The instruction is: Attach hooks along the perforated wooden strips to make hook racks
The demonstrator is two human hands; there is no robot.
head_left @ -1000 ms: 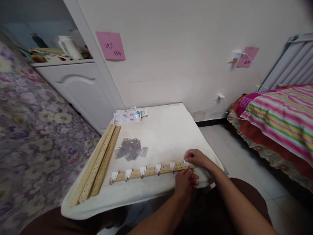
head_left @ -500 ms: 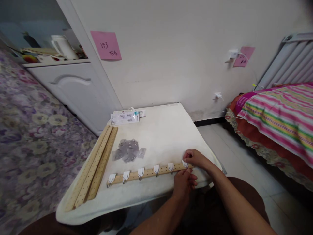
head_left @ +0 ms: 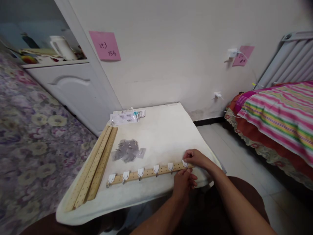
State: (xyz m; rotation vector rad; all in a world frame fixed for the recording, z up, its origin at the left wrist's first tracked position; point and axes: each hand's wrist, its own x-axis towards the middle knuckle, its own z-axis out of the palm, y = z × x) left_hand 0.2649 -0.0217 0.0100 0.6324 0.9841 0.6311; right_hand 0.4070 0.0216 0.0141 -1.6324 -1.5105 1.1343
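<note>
A wooden perforated strip (head_left: 146,173) lies near the front edge of a white table (head_left: 161,130), with several white hooks stuck along it. My right hand (head_left: 197,158) pinches the rightmost white hook (head_left: 185,163) at the strip's right end. My left hand (head_left: 184,182) sits just below it at the table's edge, fingers curled against the strip's end; what it holds, if anything, is hidden.
Two more perforated wooden strips (head_left: 94,166) lie along the table's left edge. A pile of clear hook packets (head_left: 127,153) and a packaged card (head_left: 124,117) lie further back. A flowered bed (head_left: 29,130) is left, a striped bed (head_left: 278,111) right.
The view shifted slightly between the earliest frame and now; both hands stay at the right end of the strip, with no visible movement of the hook.
</note>
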